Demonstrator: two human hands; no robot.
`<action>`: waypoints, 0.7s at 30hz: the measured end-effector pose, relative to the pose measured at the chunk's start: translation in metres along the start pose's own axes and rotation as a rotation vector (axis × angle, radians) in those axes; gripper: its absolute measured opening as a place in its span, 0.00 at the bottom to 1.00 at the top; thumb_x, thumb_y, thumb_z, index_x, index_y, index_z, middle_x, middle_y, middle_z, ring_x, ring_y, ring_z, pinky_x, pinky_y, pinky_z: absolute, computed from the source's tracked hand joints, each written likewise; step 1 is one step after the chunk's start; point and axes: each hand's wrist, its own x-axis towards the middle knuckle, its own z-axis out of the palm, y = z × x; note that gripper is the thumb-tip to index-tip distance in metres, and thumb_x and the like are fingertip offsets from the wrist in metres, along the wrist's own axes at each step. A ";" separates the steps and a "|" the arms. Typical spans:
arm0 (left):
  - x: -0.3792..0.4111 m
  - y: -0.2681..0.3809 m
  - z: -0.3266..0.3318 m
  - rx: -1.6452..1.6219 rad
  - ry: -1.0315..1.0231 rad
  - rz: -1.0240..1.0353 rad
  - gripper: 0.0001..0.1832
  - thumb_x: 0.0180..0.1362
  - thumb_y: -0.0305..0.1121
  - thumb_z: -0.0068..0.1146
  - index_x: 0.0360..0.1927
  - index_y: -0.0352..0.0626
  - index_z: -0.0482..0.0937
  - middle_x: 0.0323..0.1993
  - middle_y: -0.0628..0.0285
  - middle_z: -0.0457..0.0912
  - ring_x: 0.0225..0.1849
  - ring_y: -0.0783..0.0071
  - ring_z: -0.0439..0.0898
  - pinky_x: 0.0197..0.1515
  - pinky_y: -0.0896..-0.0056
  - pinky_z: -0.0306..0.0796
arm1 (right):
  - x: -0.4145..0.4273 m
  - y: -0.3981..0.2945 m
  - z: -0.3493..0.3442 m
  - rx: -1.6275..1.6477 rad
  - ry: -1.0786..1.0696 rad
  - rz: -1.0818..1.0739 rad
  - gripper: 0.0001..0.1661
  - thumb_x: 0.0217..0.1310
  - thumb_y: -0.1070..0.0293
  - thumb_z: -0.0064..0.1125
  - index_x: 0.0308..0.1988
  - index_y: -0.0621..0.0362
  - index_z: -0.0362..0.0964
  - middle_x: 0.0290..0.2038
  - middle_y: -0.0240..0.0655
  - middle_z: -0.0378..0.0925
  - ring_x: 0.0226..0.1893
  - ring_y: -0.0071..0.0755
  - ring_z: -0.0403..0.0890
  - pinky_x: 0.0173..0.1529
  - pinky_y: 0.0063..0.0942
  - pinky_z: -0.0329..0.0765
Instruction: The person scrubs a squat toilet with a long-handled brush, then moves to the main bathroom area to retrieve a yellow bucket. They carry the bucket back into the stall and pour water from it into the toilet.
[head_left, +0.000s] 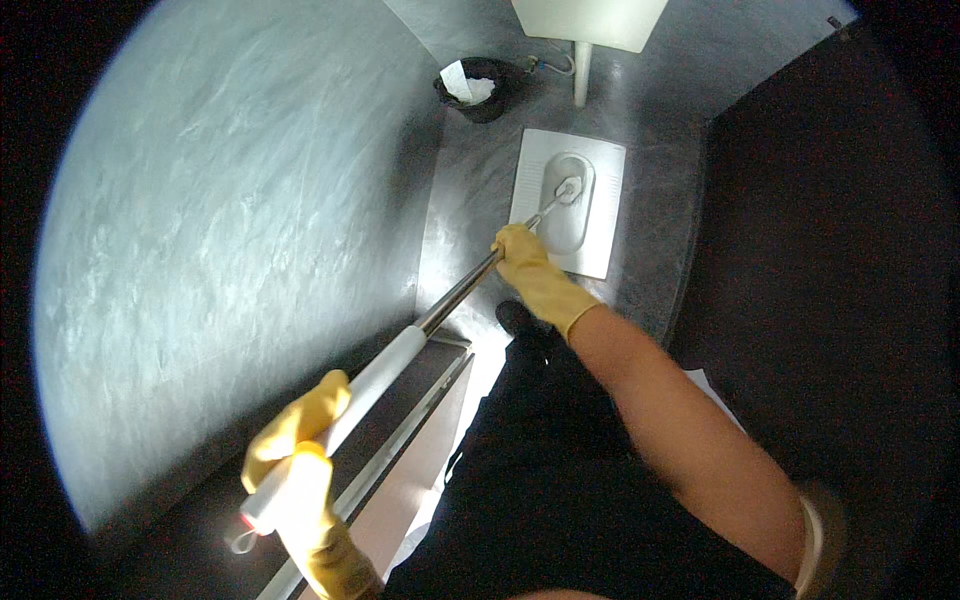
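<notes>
A long-handled brush or scrubber has a metal pole (459, 294) with a pale grip (384, 369). My left hand (304, 450), in a yellow rubber glove, is closed around the grip near its looped end. Farther down, my right hand (526, 262), gloved the same way, grasps the metal pole. The pole slants away from me to a white scrubbing head (569, 190), which is inside the bowl of a white squat toilet (606, 225). Bright glare washes out part of my left glove.
A black waste bin (489, 114) holding white paper stands in the far left corner. Beside it a white tank (592, 19) with a downpipe (582, 71) hangs on the back wall. A grey wall (225, 187) is at left, a dark partition (810, 225) at right. A metal-edged door (405, 442) stands near my left arm.
</notes>
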 end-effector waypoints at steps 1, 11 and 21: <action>0.013 0.010 -0.008 0.000 -0.040 0.040 0.29 0.64 0.54 0.61 0.39 0.28 0.83 0.45 0.43 0.86 0.45 0.57 0.85 0.52 0.56 0.78 | -0.006 -0.007 0.009 0.102 0.154 -0.003 0.06 0.49 0.69 0.69 0.31 0.54 0.80 0.39 0.44 0.81 0.45 0.53 0.80 0.49 0.44 0.79; 0.042 0.052 -0.020 0.002 0.142 0.226 0.31 0.65 0.55 0.60 0.44 0.29 0.81 0.45 0.42 0.86 0.46 0.55 0.85 0.53 0.54 0.77 | 0.007 -0.075 -0.047 0.492 0.539 0.111 0.16 0.57 0.62 0.71 0.37 0.59 0.74 0.33 0.41 0.79 0.35 0.44 0.80 0.42 0.38 0.77; 0.085 0.045 0.006 0.103 0.125 0.183 0.32 0.65 0.57 0.58 0.48 0.30 0.79 0.46 0.41 0.85 0.48 0.54 0.85 0.55 0.52 0.77 | 0.054 -0.043 -0.045 0.526 0.497 0.148 0.16 0.56 0.63 0.71 0.37 0.59 0.73 0.32 0.43 0.77 0.34 0.46 0.79 0.41 0.40 0.77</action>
